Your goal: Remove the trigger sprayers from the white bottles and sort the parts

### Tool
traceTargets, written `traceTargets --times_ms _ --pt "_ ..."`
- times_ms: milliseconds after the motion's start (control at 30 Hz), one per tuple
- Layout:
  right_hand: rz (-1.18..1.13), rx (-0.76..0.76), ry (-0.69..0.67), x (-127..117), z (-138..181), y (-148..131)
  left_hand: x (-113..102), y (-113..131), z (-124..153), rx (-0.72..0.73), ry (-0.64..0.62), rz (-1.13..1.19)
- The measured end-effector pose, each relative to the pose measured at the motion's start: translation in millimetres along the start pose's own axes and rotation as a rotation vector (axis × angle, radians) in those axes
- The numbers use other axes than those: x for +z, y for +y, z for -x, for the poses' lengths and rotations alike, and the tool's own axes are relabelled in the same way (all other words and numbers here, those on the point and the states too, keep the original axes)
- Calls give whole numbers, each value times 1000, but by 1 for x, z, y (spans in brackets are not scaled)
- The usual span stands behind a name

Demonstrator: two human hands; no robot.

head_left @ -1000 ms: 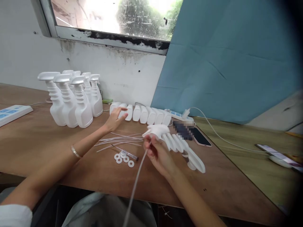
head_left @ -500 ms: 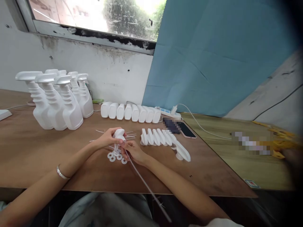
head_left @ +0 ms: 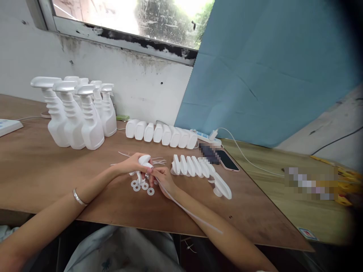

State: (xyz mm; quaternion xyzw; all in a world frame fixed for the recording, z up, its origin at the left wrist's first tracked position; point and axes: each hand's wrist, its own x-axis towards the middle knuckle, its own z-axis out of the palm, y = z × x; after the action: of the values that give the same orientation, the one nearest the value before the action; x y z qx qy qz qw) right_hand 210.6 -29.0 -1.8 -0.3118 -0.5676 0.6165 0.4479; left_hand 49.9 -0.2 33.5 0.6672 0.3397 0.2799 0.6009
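In my left hand (head_left: pixel 135 165) is a white trigger sprayer head (head_left: pixel 145 160), held tilted above the table with the fingers wrapped round it. My right hand (head_left: pixel 163 180) meets it at the underside, fingers pinched on a thin white plastic tube (head_left: pixel 187 210). One end of the tube is at the sprayer head, hidden by the fingers; the other trails back over my right forearm. Several flat white ring washers (head_left: pixel 150 191) lie on the table just below the hands. More thin tubes (head_left: pixel 160 161) are scattered behind them.
Assembled white spray bottles (head_left: pixel 92 126) stand at the left. Bottles lie in a row (head_left: pixel 158 133) by the wall. Right of my hands, white sprayer shrouds (head_left: pixel 187 166) stand lined up, one (head_left: pixel 222 185) askew. Beyond are a phone (head_left: pixel 228 160) and a power strip (head_left: pixel 202 136).
The tube's free end has swung to the right and up, from hanging past the table edge to lying across my right forearm. Both hands stay together at the sprayer head. The view has tilted slightly.
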Motion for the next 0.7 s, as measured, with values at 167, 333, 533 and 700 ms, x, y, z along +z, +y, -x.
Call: traceTargets --times_ms 167,333,533,700 --pt "-60 18 -45 4 3 -3 0 -4 -1 -32 -63 85" --pt "-172 -2 -75 11 6 -7 5 -18 -6 44 -39 273" --pt "-303 -101 -13 13 9 -17 -8 -12 -5 193 46 677" --pt "-243 -120 190 3 1 -21 -38 11 5 381 258 1004"
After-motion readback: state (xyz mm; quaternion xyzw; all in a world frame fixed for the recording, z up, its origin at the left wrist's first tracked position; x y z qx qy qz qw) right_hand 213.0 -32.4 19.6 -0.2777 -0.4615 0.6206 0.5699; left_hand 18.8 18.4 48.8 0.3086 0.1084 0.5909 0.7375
